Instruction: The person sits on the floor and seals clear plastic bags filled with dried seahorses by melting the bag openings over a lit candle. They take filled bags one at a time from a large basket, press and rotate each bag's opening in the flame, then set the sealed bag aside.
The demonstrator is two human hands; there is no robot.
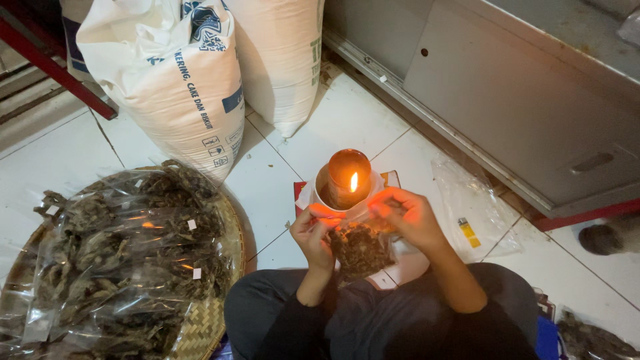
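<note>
Both hands hold one small clear bag [360, 250] just above the person's lap, over the tiled floor [293, 167]. The bag is plump with dark brown, crinkled dried pieces, and its plastic catches an orange glow. Its top edge is stretched between the two hands right beside a candle flame [354, 181].

The left hand [313, 233] has its fingers [319, 215] curled shut on the bag's upper left edge, thumb over the plastic. The right hand [410, 215] pinches the upper right edge, fingers bent close together and lit red by the flame.

The candle [348, 177] is a squat brown cylinder standing in a white cup [320, 197], just beyond the bag's top.

At the floor's left edge a woven tray [223, 287] is heaped with many filled bags [127, 253] of the same dark stuff. Two white sacks [180, 80] stand behind it. To the right lie flat empty bags [470, 207] with a yellow lighter [469, 232] on them, near a grey metal cabinet [520, 100].
</note>
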